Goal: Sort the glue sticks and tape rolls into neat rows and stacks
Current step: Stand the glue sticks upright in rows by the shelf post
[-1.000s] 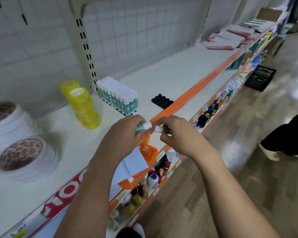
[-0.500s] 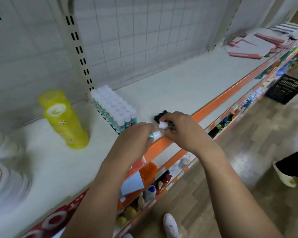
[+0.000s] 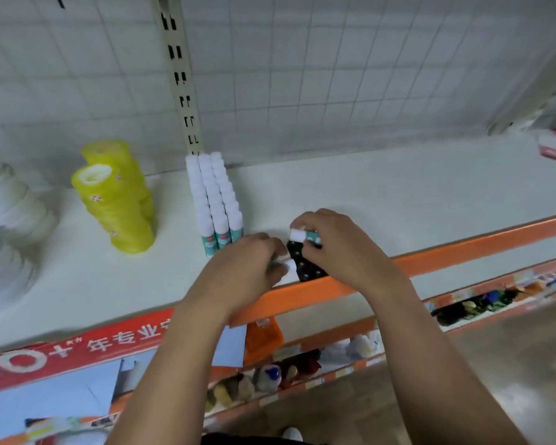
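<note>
Holds right glue stick (image 3: 303, 236) and left glue stick (image 3: 284, 263) just right of the standing rows (image 3: 215, 200).
Pinches the right glue stick in right hand (image 3: 337, 252) fingertips, white cap leftward, over the black tray (image 3: 305, 266); curls left hand (image 3: 246, 271) fingers round the blurred left glue stick. Poises both wrists low at the near shelf (image 3: 382, 194) edge, probably for upright placing beside the rows; leaves tape rolls (image 3: 119, 203) far left.
</note>
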The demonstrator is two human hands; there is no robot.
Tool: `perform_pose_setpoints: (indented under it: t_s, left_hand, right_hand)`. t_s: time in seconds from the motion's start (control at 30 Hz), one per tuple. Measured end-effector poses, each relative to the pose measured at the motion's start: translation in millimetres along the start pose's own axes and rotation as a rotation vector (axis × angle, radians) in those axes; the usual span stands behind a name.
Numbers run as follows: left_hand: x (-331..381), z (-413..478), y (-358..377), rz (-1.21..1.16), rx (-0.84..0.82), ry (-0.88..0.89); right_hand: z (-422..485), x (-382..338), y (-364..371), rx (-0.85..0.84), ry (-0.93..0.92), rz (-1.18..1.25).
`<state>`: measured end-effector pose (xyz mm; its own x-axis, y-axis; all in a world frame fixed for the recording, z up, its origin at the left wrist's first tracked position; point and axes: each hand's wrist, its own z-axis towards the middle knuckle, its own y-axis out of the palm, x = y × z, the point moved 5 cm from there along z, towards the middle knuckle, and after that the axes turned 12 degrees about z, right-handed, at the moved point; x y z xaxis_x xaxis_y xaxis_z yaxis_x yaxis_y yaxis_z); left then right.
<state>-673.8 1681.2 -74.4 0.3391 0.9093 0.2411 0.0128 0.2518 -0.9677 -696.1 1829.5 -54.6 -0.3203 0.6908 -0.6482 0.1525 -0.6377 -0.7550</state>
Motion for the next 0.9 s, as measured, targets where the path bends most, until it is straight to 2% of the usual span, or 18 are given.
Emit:
perform_pose_setpoints:
  t_s: [0.13,0.3,0.5,0.9]
  left_hand:
    - [8.7,11.8,-4.0,0.03,0.077,-0.059]
    - [21.1,26.3,-4.1,0.077,0.073,-0.073]
    - [36.1,42.6,2.6,0.124,0.023,-0.045]
    - [33.0,44.2,12.9,0.117,0.044,-0.092]
  right_hand:
    - [8.9,8.2,-10.3,-0.008,-0.054,0.006]
    - [21.2,15.1,-23.8,0.021,-0.103,0.047]
    - [25.0,27.4,-34.1,0.047,-0.057,0.218]
    - [19.9,33.0,-28.3,0.092,-0.052,0.277]
